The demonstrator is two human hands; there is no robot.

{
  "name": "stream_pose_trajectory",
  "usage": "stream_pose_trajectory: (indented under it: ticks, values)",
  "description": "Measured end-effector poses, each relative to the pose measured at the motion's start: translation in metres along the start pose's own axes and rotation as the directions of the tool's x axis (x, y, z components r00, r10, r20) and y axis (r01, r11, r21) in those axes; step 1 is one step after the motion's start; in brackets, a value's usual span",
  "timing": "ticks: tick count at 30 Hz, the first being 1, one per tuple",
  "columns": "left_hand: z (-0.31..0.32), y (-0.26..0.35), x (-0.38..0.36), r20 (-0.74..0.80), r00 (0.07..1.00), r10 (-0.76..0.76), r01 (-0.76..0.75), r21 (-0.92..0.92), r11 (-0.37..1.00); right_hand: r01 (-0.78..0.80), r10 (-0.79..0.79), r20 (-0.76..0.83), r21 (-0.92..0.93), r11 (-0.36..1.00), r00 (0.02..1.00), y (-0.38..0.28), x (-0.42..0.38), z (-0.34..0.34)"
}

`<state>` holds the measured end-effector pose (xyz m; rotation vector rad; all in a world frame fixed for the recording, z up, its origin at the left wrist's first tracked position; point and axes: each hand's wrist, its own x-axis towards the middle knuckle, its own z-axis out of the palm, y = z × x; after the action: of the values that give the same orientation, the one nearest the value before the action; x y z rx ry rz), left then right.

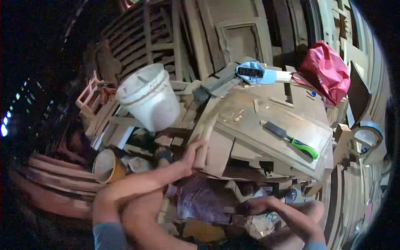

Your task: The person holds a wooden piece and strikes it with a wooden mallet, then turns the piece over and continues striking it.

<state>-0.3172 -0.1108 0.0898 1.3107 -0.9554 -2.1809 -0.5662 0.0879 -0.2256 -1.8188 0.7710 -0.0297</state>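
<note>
My left hand (pixel 192 155) is closed at the left edge of the work surface, its fingers against a narrow wooden strip (pixel 203 146). A flat wooden panel (pixel 258 121) lies on the boards to the right of it. On that panel rests a handsaw with a green and black handle (pixel 304 147), its short dark blade pointing up and left. My right hand (pixel 255 205) is low in front of me, below the near edge of the boards. Its fingers look curled in shadow, and I cannot tell what is in them.
A white bucket (pixel 152 100) stands at the left, with a smaller yellowish bucket (pixel 106 166) below it. A blue cloth with a black brush-like piece (pixel 252 73) sits at the back, beside a red bag (pixel 325 71). Stacked timber (pixel 243 33) lines the background.
</note>
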Motion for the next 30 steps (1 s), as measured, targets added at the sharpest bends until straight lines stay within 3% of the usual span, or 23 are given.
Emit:
stream_pose_trajectory:
  ticks: [1,2,4,5,6,9,11,12,13,15,16,17,18,19,20,22,23,25,28,30]
  values:
    - [0.007,0.010,-0.005,0.086,0.987,0.139,-0.136,-0.039,0.990,-0.087,0.070,0.129,0.133,0.987,0.989,-0.132,-0.035,-0.069]
    - [0.016,0.026,-0.018,0.238,0.947,0.216,-0.193,-0.118,0.974,-0.069,0.053,0.137,0.112,0.991,0.989,-0.173,-0.059,-0.082]
    - [0.026,0.059,-0.041,0.497,0.755,0.427,-0.206,-0.438,0.875,-0.144,0.274,-0.264,0.424,0.894,0.925,-0.211,-0.074,-0.093]
    - [0.033,0.075,-0.060,0.497,0.692,0.523,-0.212,-0.553,0.806,-0.096,0.254,-0.400,0.375,0.922,0.881,-0.193,-0.066,-0.087]
    - [0.037,0.090,-0.075,0.478,0.569,0.669,-0.355,-0.591,0.725,-0.013,0.272,-0.367,0.575,0.818,0.889,-0.236,-0.072,-0.103]
    - [0.037,0.109,-0.113,0.459,0.429,0.778,-0.252,-0.766,0.591,0.159,0.254,-0.676,0.486,0.860,0.692,-0.277,-0.057,-0.113]
    - [0.042,0.108,-0.127,0.426,0.374,0.824,-0.306,-0.782,0.543,0.322,0.239,-0.728,0.539,0.778,0.643,-0.274,-0.043,-0.109]
    - [0.042,0.106,-0.131,0.425,0.399,0.813,-0.193,-0.828,0.527,0.341,0.167,-0.779,0.443,0.829,0.605,-0.273,-0.037,-0.109]
    - [0.042,0.105,-0.133,0.436,0.414,0.799,-0.199,-0.813,0.547,0.363,0.167,-0.782,0.453,0.814,0.601,-0.267,-0.028,-0.105]
    - [0.046,0.101,-0.134,0.410,0.416,0.812,-0.079,-0.873,0.482,0.371,-0.102,-0.921,0.049,0.927,0.376,-0.256,-0.010,-0.093]
    - [0.053,0.100,-0.134,0.443,0.412,0.796,-0.014,-0.871,0.492,0.313,-0.057,-0.900,0.090,0.945,0.432,-0.257,-0.010,-0.087]
    - [0.056,0.100,-0.133,0.453,0.431,0.780,-0.010,-0.862,0.506,0.324,-0.041,-0.905,0.110,0.940,0.424,-0.264,-0.010,-0.086]
    - [0.060,0.098,-0.130,0.450,0.436,0.779,0.071,-0.881,0.469,0.114,-0.242,-0.823,-0.214,0.970,0.513,-0.270,-0.011,-0.090]
    - [0.063,0.096,-0.125,0.445,0.444,0.778,0.151,-0.893,0.424,-0.065,-0.375,-0.675,-0.530,0.845,0.635,-0.278,-0.012,-0.096]
    - [0.065,0.094,-0.121,0.435,0.455,0.777,0.172,-0.899,0.403,-0.049,-0.367,-0.595,-0.567,0.822,0.715,-0.289,-0.010,-0.099]
    - [0.069,0.089,-0.110,0.460,0.492,0.739,0.187,-0.885,0.427,0.064,-0.447,-0.534,-0.589,0.806,0.717,-0.310,-0.013,-0.102]
    - [0.070,0.086,-0.104,0.469,0.507,0.723,0.189,-0.879,0.438,0.051,-0.431,-0.556,-0.570,0.820,0.711,-0.311,-0.008,-0.098]
    - [0.074,0.083,-0.092,0.525,0.513,0.679,0.219,-0.845,0.488,0.284,-0.434,-0.705,-0.329,0.901,0.560,-0.310,0.004,-0.095]
    - [0.086,0.070,-0.081,0.444,0.587,0.676,0.201,-0.890,0.410,0.331,-0.468,-0.649,-0.331,0.884,0.599,-0.316,0.002,-0.107]
    - [0.095,0.066,-0.076,0.476,0.590,0.652,0.217,-0.871,0.440,0.350,-0.471,-0.670,-0.318,0.881,0.574,-0.313,0.005,-0.107]
